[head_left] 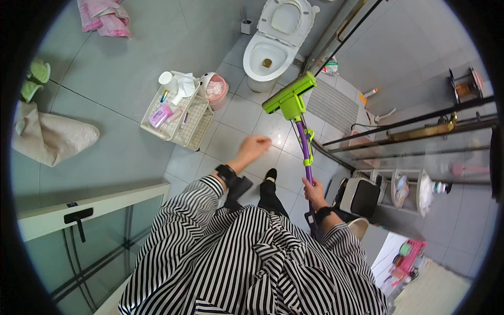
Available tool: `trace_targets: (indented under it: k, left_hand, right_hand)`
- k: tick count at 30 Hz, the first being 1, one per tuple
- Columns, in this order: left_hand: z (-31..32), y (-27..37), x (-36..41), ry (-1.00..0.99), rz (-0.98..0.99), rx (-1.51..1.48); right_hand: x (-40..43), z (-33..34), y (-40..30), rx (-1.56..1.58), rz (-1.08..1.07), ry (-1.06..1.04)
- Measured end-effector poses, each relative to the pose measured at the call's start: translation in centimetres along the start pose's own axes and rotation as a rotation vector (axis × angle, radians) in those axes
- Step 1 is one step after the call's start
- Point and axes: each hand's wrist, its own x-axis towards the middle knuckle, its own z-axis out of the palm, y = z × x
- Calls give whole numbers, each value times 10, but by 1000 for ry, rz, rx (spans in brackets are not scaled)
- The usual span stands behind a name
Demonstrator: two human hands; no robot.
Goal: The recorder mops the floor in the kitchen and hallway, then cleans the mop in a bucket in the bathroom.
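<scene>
My right hand is closed around the purple handle of a sponge mop. The mop is held head up, its lime-green head in front of the toilet bowl's right side in the view. My left hand is raised over the tiled floor, slightly blurred, with nothing visible in it; its fingers look curled, but how far they are closed is unclear. Left of it stands a white rolling cart with a purple packet, a white cup and tissues on top.
A toilet with raised lid stands ahead, a pink waste bin beside the cart. A black-framed glass shower partition is at right, near a shelf rack. A glass door is at lower left; towels hang at left.
</scene>
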Motion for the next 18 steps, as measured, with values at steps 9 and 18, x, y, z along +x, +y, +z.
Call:
trace_targets:
  k: [9, 18]
  left_hand:
    - [-99, 89, 36, 485, 381, 40]
    - [-119, 142, 70, 386, 547, 245]
  right_hand:
    - [2, -22, 0, -103, -91, -94]
    - [-8, -1, -28, -54, -71, -155]
